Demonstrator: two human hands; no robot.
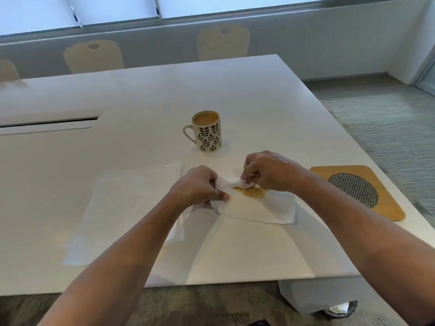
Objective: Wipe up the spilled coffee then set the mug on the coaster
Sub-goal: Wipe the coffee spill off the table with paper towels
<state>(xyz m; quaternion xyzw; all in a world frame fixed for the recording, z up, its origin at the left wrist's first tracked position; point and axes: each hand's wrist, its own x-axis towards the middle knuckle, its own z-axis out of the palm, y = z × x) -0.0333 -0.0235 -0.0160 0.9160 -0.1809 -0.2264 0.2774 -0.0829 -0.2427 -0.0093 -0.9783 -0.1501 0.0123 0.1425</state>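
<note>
A cream mug [208,132] with a black leaf pattern stands upright on the white table [259,95], full of milky coffee, handle to the left. Just in front of it lies a white paper towel [259,210] with a brown coffee stain [251,192] soaked into its upper part. My left hand [196,185] pinches the towel's left edge. My right hand [266,171] grips its bunched top edge. Both hands rest low over the table. A wooden coaster [386,203] with a woven round centre lies to the right, near the table's edge.
More white paper towels [122,208] lie flat at the left of my hands. A long cable slot [47,123] cuts the table at far left. Beige chairs [94,56] stand behind the table. A white bin [313,300] sits on the carpet under the near right corner.
</note>
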